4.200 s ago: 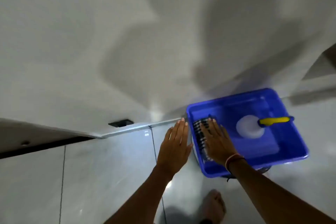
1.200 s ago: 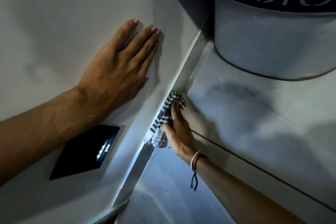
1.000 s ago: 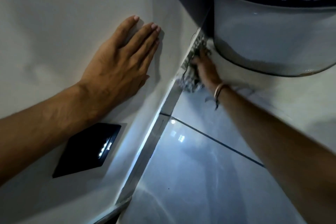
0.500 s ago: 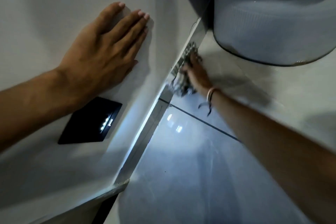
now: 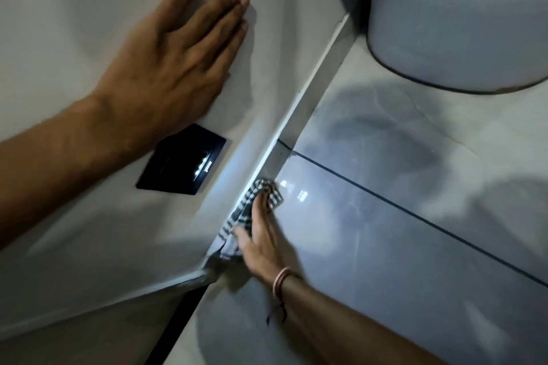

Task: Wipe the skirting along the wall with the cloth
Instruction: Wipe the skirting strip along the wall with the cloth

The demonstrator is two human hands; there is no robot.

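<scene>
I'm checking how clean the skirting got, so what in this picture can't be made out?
- Skirting under the cloth: covered by the cloth and the right hand, head view.
- Dirt on the skirting: too dim and blurred to judge.
- Bucket: top and lettering cut off by the upper edge.
- Black wall plate: print beside its lights too small.
- Left hand: palm flat on the wall, hidden.

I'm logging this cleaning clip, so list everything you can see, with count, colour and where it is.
cloth: one, dark and white check, pressed on the skirting near the wall corner
skirting: one strip, pale grey, along the wall foot
wall: one, off-white, left
black panel: one, small lights, on the wall
floor tiles: glossy grey, right
white bucket: one, top right, on the floor
left hand: flat on the wall
right hand: holding the cloth, wristband on
</scene>
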